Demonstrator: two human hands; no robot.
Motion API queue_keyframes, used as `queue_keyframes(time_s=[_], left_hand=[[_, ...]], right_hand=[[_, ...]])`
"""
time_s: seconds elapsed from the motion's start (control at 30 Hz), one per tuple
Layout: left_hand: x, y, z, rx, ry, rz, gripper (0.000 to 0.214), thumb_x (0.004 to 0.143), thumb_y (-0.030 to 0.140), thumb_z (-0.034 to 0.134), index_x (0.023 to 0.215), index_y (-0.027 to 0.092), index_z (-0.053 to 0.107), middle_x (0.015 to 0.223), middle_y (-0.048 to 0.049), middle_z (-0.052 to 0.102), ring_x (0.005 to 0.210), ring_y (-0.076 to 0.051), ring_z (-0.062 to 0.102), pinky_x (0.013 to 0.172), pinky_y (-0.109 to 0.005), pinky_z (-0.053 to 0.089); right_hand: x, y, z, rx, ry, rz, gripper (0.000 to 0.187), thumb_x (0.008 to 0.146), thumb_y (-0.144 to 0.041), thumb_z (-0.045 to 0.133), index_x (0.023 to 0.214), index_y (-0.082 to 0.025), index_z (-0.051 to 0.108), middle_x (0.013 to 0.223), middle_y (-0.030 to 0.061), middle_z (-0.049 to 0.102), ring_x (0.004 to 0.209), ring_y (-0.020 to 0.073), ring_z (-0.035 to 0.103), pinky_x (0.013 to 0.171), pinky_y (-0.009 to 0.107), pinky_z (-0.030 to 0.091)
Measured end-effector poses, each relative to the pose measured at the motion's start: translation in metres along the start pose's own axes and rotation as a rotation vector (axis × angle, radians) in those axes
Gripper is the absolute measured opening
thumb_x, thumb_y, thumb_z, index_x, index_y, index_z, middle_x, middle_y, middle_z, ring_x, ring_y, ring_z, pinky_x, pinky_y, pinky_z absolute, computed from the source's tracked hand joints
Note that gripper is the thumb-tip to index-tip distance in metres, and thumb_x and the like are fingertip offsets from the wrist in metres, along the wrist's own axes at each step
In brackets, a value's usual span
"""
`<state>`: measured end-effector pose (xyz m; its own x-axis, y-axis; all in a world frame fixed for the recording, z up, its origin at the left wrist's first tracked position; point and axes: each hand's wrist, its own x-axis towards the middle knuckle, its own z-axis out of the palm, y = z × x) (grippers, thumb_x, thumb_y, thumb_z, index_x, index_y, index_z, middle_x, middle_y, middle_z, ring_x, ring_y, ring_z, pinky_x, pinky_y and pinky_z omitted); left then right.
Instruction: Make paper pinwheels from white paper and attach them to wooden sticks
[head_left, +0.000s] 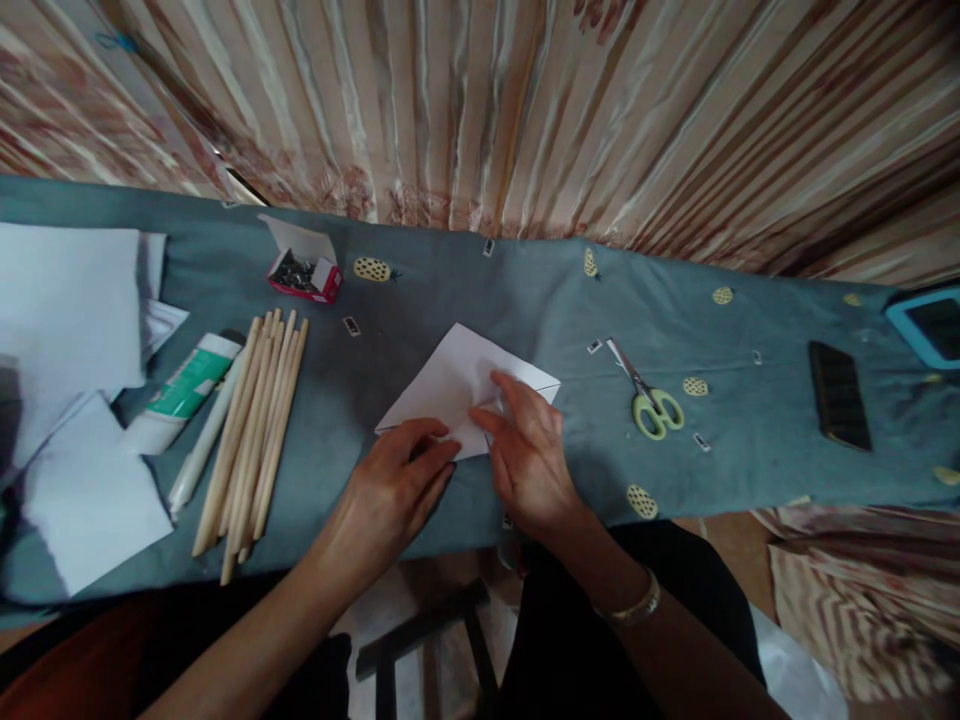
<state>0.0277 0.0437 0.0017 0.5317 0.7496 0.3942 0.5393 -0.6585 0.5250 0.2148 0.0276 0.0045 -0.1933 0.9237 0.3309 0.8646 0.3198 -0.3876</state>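
Observation:
A white sheet of paper [442, 375], turned like a diamond and showing creases, lies on the cloth-covered table in front of me. My left hand [397, 470] is at its lower left edge, thumb and fingers closed on the border. On the right part of the paper is my right hand [532, 455], its index finger and thumb bent around a raised fold near the middle. The fingers partly hide that fold. Dark lines show at the paper's left and right corners.
To the left are wooden sticks [251, 440], a green-and-white tube [187, 390], a white glue stick [206, 440], torn paper [90, 490] and an open red box [304, 280] of small metal pieces. Scissors [652, 405] and a dark phone [838, 395] lie right. A curtain [480, 120] hangs behind.

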Motion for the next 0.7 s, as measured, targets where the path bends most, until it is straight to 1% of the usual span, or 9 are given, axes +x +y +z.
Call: queue_keyframes(time_s=[0.13,0.27,0.33,0.4,0.5,0.53,0.6,0.63,0.7], left_hand=[[0.001,-0.003,0.002,0.017,0.005,0.036,0.019,0.092,0.015,0.052,0.104,0.013,0.067,0.103,-0.0118,0.065,0.092,-0.020,0.065,0.079,-0.036,0.059],[0.003,-0.006,0.000,0.056,0.014,0.112,0.018,0.093,0.015,0.051,0.103,0.013,0.067,0.101,-0.0119,0.067,0.092,-0.021,0.066,0.078,-0.036,0.059],[0.005,-0.008,-0.004,0.087,0.000,0.143,0.018,0.093,0.015,0.051,0.102,0.013,0.067,0.100,-0.0115,0.068,0.091,-0.021,0.066,0.078,-0.036,0.058],[0.007,-0.013,-0.011,0.117,-0.018,0.154,0.019,0.093,0.015,0.050,0.100,0.014,0.068,0.100,-0.0108,0.069,0.091,-0.021,0.066,0.078,-0.036,0.058],[0.009,-0.024,-0.024,0.184,-0.042,0.140,0.019,0.092,0.013,0.051,0.099,0.015,0.068,0.106,-0.0111,0.069,0.094,-0.023,0.065,0.079,-0.040,0.057],[0.010,-0.028,-0.028,0.209,-0.044,0.133,0.019,0.092,0.013,0.051,0.098,0.016,0.069,0.108,-0.0111,0.069,0.095,-0.024,0.064,0.080,-0.041,0.057],[0.011,-0.033,-0.037,0.227,-0.031,0.131,0.019,0.092,0.013,0.050,0.096,0.017,0.069,0.114,-0.0112,0.067,0.100,-0.026,0.062,0.082,-0.044,0.056],[0.012,-0.034,-0.041,0.227,-0.007,0.136,0.020,0.092,0.013,0.049,0.097,0.017,0.069,0.117,-0.0113,0.065,0.103,-0.026,0.061,0.084,-0.045,0.056],[0.010,-0.029,-0.045,0.230,0.034,0.131,0.023,0.093,0.013,0.047,0.104,0.016,0.067,0.124,-0.0114,0.061,0.110,-0.027,0.058,0.088,-0.046,0.054]], right_hand=[[0.009,0.008,-0.011,0.123,-0.034,0.037,0.034,0.090,-0.009,0.041,0.108,-0.018,0.068,0.144,0.0138,0.048,0.134,0.0270,0.044,0.105,0.050,0.041],[0.018,0.024,-0.020,0.147,0.041,0.137,0.039,0.093,-0.017,0.042,0.128,-0.018,0.058,0.144,0.0128,0.050,0.136,0.0266,0.044,0.111,0.053,0.036],[0.020,0.031,-0.023,0.137,0.054,0.167,0.041,0.094,-0.022,0.043,0.134,-0.017,0.053,0.141,0.0137,0.054,0.135,0.0273,0.046,0.111,0.054,0.038],[0.017,0.034,-0.026,0.148,0.052,0.182,0.040,0.095,-0.026,0.044,0.133,-0.017,0.054,0.135,0.0136,0.060,0.127,0.0268,0.055,0.106,0.050,0.044],[0.006,0.031,-0.033,0.176,0.034,0.251,0.036,0.093,-0.030,0.050,0.125,-0.018,0.060,0.115,0.0115,0.071,0.096,0.0233,0.070,0.088,0.041,0.056],[0.001,0.030,-0.036,0.196,0.013,0.277,0.033,0.092,-0.030,0.053,0.121,-0.018,0.063,0.106,0.0095,0.074,0.086,0.0215,0.071,0.081,0.037,0.058],[-0.008,0.026,-0.042,0.236,-0.034,0.303,0.025,0.090,-0.029,0.057,0.109,-0.019,0.068,0.091,0.0056,0.076,0.074,0.0190,0.071,0.070,0.032,0.059],[-0.011,0.024,-0.044,0.246,-0.049,0.298,0.021,0.089,-0.029,0.058,0.105,-0.020,0.070,0.087,0.0045,0.076,0.072,0.0186,0.071,0.068,0.031,0.058],[-0.016,0.022,-0.047,0.227,-0.043,0.258,0.018,0.089,-0.027,0.058,0.100,-0.020,0.071,0.086,0.0042,0.076,0.075,0.0194,0.071,0.071,0.032,0.058]])
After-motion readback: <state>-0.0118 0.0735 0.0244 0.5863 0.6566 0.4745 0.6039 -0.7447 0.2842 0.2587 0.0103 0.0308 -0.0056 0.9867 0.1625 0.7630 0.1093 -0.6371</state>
